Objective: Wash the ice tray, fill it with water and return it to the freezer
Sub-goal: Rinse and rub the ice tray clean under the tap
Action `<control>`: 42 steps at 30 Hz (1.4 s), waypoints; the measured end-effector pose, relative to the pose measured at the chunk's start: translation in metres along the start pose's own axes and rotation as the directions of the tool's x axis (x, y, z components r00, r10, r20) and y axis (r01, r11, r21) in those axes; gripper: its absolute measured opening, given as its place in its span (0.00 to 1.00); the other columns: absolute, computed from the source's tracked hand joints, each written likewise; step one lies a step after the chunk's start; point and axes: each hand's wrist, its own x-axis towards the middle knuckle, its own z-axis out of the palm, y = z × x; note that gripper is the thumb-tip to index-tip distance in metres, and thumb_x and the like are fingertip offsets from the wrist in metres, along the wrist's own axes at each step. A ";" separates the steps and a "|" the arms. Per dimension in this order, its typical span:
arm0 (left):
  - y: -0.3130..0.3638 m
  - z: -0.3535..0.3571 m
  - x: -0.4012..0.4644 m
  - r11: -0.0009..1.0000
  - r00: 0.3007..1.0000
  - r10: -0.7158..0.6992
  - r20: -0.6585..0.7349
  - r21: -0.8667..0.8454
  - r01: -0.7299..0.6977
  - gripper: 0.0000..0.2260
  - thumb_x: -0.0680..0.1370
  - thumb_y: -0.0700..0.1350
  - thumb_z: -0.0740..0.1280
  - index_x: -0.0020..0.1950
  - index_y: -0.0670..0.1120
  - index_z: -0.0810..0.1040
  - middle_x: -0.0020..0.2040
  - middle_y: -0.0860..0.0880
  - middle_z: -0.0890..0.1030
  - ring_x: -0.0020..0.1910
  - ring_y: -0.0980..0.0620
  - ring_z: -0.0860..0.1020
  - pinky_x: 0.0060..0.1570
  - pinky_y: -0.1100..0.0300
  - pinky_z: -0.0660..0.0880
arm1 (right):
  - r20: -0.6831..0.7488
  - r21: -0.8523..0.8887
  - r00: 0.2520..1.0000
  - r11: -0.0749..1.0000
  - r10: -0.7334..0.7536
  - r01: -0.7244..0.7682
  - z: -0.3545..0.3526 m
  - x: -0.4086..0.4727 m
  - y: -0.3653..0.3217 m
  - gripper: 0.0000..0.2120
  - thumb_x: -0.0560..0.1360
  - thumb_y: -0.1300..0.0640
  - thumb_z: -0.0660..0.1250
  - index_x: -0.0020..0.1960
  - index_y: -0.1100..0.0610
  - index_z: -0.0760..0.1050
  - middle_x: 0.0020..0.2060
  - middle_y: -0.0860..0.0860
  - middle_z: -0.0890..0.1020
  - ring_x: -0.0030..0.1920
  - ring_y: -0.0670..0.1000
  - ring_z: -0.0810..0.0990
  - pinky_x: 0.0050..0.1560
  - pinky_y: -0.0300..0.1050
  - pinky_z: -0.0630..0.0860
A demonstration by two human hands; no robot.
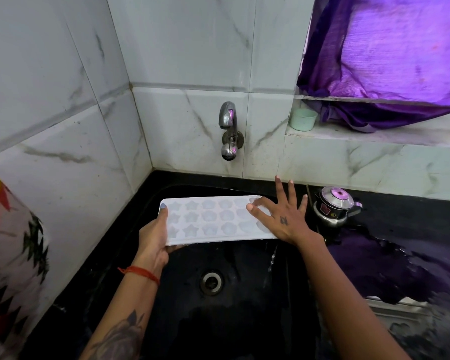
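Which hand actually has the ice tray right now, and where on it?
The left hand grips the ice tray by its left short end, thumb on top. The right hand lies spread, fingers straight, over the tray's right end, not gripping.

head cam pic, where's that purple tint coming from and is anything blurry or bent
Head view: light through the purple curtain tints the steel tap, the kettle lid and the wet counter; the lower right corner is smeared with blur; the wide lens bows the wall tile lines; the white ice tray, gripped by the left hand with the right hand spread on it, stays fairly sharp.
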 end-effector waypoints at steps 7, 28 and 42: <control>0.002 0.001 -0.003 1.000 1.000 0.003 0.001 -0.005 -0.003 0.13 0.79 0.54 0.65 0.43 0.44 0.76 0.40 0.45 0.80 0.37 0.47 0.79 0.20 0.58 0.77 | -0.114 0.195 0.992 0.978 -0.055 0.077 -0.001 -0.002 -0.002 0.30 0.65 0.23 0.49 0.56 0.39 0.72 0.77 0.51 0.50 0.77 0.51 0.39 0.72 0.61 0.35; 0.003 0.001 -0.007 1.000 1.000 0.019 0.002 0.000 -0.019 0.13 0.79 0.53 0.64 0.44 0.44 0.76 0.40 0.46 0.80 0.36 0.48 0.79 0.19 0.60 0.75 | -0.054 -0.156 0.976 0.967 -0.212 0.201 0.006 0.004 -0.026 0.42 0.62 0.22 0.40 0.64 0.41 0.71 0.78 0.53 0.49 0.76 0.52 0.36 0.73 0.56 0.31; 0.002 0.002 -0.004 0.999 0.999 0.036 0.007 0.017 -0.036 0.13 0.78 0.54 0.64 0.44 0.45 0.77 0.40 0.46 0.81 0.37 0.49 0.80 0.27 0.57 0.78 | -0.039 -0.200 0.988 0.970 -0.152 0.141 0.004 0.001 -0.026 0.41 0.62 0.22 0.38 0.63 0.39 0.70 0.78 0.54 0.47 0.75 0.54 0.32 0.71 0.61 0.28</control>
